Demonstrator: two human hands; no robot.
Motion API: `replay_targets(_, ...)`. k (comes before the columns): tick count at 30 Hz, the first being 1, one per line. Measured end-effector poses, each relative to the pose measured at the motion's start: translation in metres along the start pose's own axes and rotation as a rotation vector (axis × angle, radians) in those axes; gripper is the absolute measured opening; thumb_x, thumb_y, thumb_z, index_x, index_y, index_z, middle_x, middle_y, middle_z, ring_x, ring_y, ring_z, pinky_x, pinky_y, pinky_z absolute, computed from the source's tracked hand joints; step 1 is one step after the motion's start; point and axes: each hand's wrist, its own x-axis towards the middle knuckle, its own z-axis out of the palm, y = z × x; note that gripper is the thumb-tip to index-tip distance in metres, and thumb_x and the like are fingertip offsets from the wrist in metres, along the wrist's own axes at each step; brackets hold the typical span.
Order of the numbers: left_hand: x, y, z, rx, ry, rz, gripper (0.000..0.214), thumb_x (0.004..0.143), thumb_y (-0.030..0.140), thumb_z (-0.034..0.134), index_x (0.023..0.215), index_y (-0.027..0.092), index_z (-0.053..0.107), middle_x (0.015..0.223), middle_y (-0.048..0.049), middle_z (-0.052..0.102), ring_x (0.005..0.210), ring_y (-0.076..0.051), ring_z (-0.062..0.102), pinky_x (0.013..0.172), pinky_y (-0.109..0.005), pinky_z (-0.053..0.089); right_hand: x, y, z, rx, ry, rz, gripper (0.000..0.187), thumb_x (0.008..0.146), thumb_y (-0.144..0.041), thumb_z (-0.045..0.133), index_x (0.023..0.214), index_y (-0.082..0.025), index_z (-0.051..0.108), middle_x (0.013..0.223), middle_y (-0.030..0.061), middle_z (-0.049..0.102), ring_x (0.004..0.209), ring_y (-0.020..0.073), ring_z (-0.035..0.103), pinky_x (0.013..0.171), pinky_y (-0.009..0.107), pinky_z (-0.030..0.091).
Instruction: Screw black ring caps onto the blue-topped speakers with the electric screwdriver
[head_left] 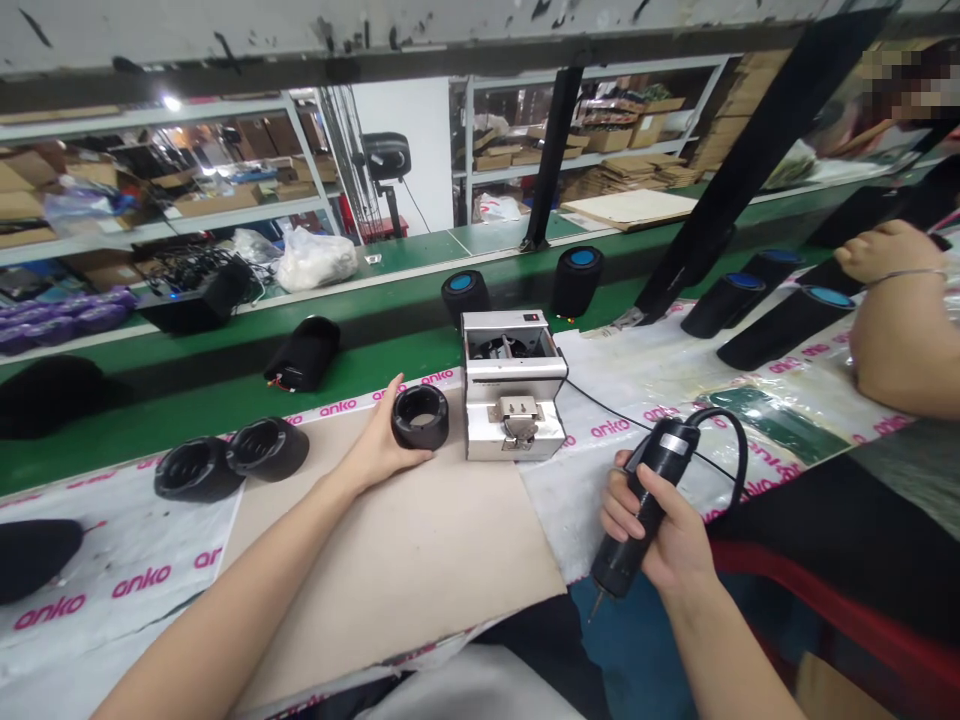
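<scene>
My left hand (pixel 386 440) curls round the side of a black hollow cylinder (pixel 421 432), which stands on a beige cardboard sheet (pixel 435 540) with its open end up. In my right hand (pixel 660 520) is a black electric screwdriver (pixel 637 530), its thin bit pointing down past the sheet's right edge and its cable looping off to the right. Between the hands stands a silver screw feeder (pixel 514 390). Two more black hollow cylinders (pixel 196 468) sit left of my left hand, touching each other.
A green conveyor (pixel 375 350) runs behind the work surface with several black speakers (pixel 577 285) on it. More blue-topped cylinders (pixel 787 325) stand at the right, near a co-worker's hand (pixel 892 255). A black post (pixel 750 170) slants across the right side.
</scene>
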Motion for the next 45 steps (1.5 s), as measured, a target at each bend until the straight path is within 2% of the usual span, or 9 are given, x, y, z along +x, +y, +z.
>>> replay_targets(9,-0.029,-0.006,0.003,0.004,-0.083,0.018,0.144,0.067,0.046,0.101,0.180,0.033,0.012,0.183,-0.0181,0.030,0.172,-0.046,0.025,0.140,-0.067,0.018,0.003,0.002,-0.006,-0.001,-0.008,0.008,0.047,0.071,-0.042,0.101,0.099,-0.023,0.069,0.059,-0.0090,0.049,0.038,0.0036,0.040,0.039,0.018,0.042)
replay_targets(14,-0.018,-0.007,-0.042,-0.135,-0.397,-0.058,0.155,0.057,0.064,0.105,0.180,0.034,0.016,0.184,-0.0182,0.032,0.173,-0.046,0.024,0.141,-0.066,0.014,0.004,0.005,-0.015,0.013,-0.040,0.012,0.043,0.082,-0.044,0.096,0.106,-0.024,0.067,0.062,-0.0095,0.050,0.039,0.0037,0.043,0.041,0.019,0.044)
replay_targets(19,0.062,0.012,-0.060,-0.414,-0.073,-0.158,0.130,0.072,0.073,0.094,0.173,0.019,0.034,0.161,-0.0299,0.060,0.152,-0.047,0.059,0.131,-0.067,0.038,0.007,0.007,-0.017,0.038,-0.052,0.025,0.042,0.086,-0.044,0.093,0.107,-0.023,0.064,0.063,-0.0099,0.050,0.040,0.0033,0.043,0.041,0.019,0.044)
replay_targets(23,0.158,0.033,-0.021,-0.453,0.123,-0.061,0.127,0.075,0.044,0.102,0.175,0.023,0.026,0.178,-0.0272,0.039,0.167,-0.042,0.039,0.134,-0.059,0.037,0.009,0.006,-0.014,0.046,-0.045,0.022,0.044,0.087,-0.046,0.093,0.109,-0.023,0.062,0.064,-0.0101,0.051,0.041,0.0026,0.042,0.043,0.019,0.044)
replay_targets(25,0.193,0.043,0.000,-0.471,0.160,-0.008,0.091,0.090,0.039,0.091,0.166,0.023,0.044,0.173,-0.0210,0.047,0.159,-0.040,0.049,0.128,-0.062,0.044,0.010,0.006,-0.012,0.046,-0.039,0.014,0.048,0.085,-0.048,0.095,0.108,-0.023,0.061,0.064,-0.0103,0.051,0.041,0.0024,0.040,0.042,0.019,0.043)
replay_targets(30,0.218,0.066,0.020,-0.505,0.237,0.134,0.044,0.105,0.042,0.074,0.141,0.018,0.067,0.142,-0.0126,0.070,0.122,-0.028,0.073,0.103,-0.051,0.064,0.009,0.006,-0.008,0.050,0.005,-0.010,0.058,0.075,-0.051,0.100,0.105,-0.023,0.059,0.061,-0.0111,0.050,0.040,0.0021,0.037,0.040,0.018,0.039)
replay_targets(37,0.150,0.081,-0.050,-0.426,0.645,0.295,0.084,0.057,0.027,0.106,0.131,0.017,0.069,0.137,-0.0118,0.076,0.136,-0.033,0.069,0.127,-0.051,0.050,0.009,0.002,0.000,0.046,0.040,0.017,0.059,0.068,-0.048,0.104,0.102,-0.022,0.063,0.060,-0.0103,0.049,0.040,0.0029,0.038,0.040,0.018,0.040)
replay_targets(41,0.039,0.079,-0.090,-0.218,0.824,0.385,0.092,0.056,0.034,0.105,0.139,0.023,0.067,0.140,-0.0103,0.073,0.137,-0.037,0.069,0.127,-0.054,0.049,0.009,0.001,-0.002,0.031,0.045,0.023,0.056,0.065,-0.044,0.105,0.100,-0.023,0.066,0.060,-0.0096,0.048,0.039,0.0028,0.039,0.040,0.019,0.041)
replay_targets(45,-0.078,0.069,-0.077,0.037,0.855,0.331,0.102,0.056,0.034,0.105,0.147,0.025,0.060,0.143,-0.0110,0.069,0.134,-0.038,0.070,0.121,-0.056,0.053,0.002,-0.010,-0.003,0.012,0.039,0.013,0.056,0.059,-0.040,0.105,0.097,-0.025,0.067,0.058,-0.0098,0.046,0.036,0.0032,0.037,0.038,0.020,0.040)
